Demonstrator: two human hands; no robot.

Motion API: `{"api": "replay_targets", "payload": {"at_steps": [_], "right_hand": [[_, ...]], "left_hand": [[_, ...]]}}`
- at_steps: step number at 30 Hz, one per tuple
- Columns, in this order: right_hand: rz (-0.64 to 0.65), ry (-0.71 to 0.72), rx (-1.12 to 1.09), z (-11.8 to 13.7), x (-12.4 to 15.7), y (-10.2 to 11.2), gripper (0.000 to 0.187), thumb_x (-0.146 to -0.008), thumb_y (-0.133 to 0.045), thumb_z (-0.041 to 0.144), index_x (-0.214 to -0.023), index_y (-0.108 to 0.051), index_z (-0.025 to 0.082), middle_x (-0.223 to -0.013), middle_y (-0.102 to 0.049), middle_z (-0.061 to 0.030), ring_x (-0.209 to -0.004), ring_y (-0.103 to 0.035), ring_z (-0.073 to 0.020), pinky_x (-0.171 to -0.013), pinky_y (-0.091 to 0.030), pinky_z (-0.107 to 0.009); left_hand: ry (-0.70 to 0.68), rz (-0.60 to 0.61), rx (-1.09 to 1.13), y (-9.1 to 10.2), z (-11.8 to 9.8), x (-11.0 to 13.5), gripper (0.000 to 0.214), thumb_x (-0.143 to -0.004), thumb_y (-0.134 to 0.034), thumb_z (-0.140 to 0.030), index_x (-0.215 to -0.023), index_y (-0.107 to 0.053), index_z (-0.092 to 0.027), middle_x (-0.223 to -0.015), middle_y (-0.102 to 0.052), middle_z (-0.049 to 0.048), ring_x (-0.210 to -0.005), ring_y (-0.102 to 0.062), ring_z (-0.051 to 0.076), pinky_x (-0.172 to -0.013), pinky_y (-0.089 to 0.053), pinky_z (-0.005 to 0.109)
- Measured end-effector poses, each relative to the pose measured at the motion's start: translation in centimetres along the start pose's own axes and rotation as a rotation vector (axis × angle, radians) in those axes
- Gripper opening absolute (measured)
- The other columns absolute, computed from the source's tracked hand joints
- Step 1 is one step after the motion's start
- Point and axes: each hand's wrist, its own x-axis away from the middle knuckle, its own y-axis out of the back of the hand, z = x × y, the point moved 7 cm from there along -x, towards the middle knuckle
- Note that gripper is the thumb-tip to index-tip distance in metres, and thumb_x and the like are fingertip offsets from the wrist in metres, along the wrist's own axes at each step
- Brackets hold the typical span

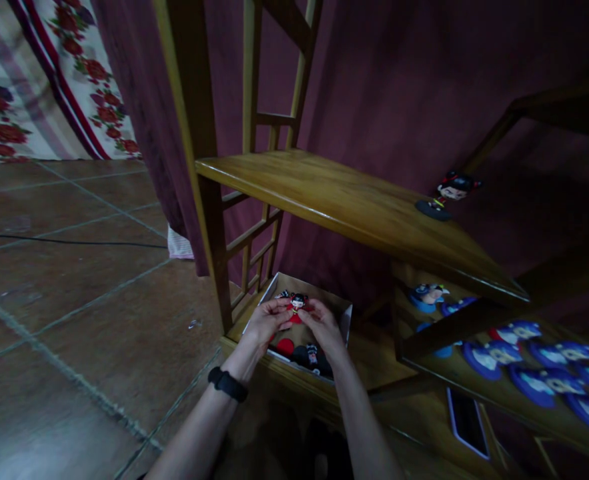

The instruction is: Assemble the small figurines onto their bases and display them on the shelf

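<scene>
Both my hands reach down into a shallow cardboard box (341, 319) on the lowest wooden shelf. My left hand (267, 323) and my right hand (323, 327) pinch a small cartoon figurine in red (297, 305) between them, fingers curled on its sides. A black band sits on my left wrist. Under my hands the box holds a red round base (285, 346) and a dark figurine (313, 357).
The upper wooden shelf (334, 193) carries one black-haired figurine (449, 193) on a dark base. A shelf at the right holds several blue figurines (529, 383). A phone-like slab (467, 421) lies lower right. Tiled floor and a black cable are at the left; maroon curtain behind.
</scene>
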Motion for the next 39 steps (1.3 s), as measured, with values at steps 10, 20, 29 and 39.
{"api": "replay_targets", "payload": {"at_steps": [10,20,29,39], "right_hand": [[-0.06,0.251,0.515,3.1,1.0,-0.2,0.02,-0.074,-0.052,0.026,-0.093,-0.056,0.023,-0.091,-0.059,-0.001,-0.086,-0.055,-0.0155,-0.08,-0.044,-0.03],[-0.213,0.306,0.763,3.8,1.6,-0.5,0.022,-0.072,-0.047,0.018,-0.093,-0.049,0.022,-0.091,-0.056,-0.0028,-0.085,-0.055,-0.0177,-0.075,-0.044,-0.031],[-0.273,0.326,0.754,3.6,1.6,-0.6,0.02,-0.073,-0.048,0.019,-0.093,-0.049,0.022,-0.091,-0.058,-0.0043,-0.087,-0.055,-0.0187,-0.077,-0.044,-0.033],[-0.225,0.33,0.739,3.1,1.6,-0.9,0.02,-0.075,-0.047,0.017,-0.094,-0.049,0.022,-0.092,-0.057,-0.0042,-0.088,-0.054,-0.0179,-0.076,-0.045,-0.031]], "left_hand": [[-0.229,-0.134,-0.122,0.8,0.5,-1.5,0.041,-0.048,-0.075,-0.022,-0.086,-0.063,-0.01,-0.058,-0.063,0.0004,-0.047,-0.053,0.009,-0.048,-0.041,0.02],[-0.249,-0.115,0.027,-0.7,0.3,-0.4,0.024,-0.048,-0.071,-0.013,-0.072,-0.069,-0.012,-0.066,-0.067,0.0028,-0.058,-0.057,0.011,-0.062,-0.044,0.023],[-0.284,-0.118,-0.024,-0.5,0.4,-0.5,0.025,-0.054,-0.068,-0.015,-0.078,-0.07,-0.012,-0.071,-0.069,0.0054,-0.064,-0.06,0.014,-0.064,-0.046,0.025],[-0.293,-0.184,-0.084,0.1,0.7,-0.4,0.027,-0.053,-0.066,-0.014,-0.079,-0.071,-0.013,-0.071,-0.069,0.0047,-0.065,-0.06,0.015,-0.063,-0.046,0.024]]}}
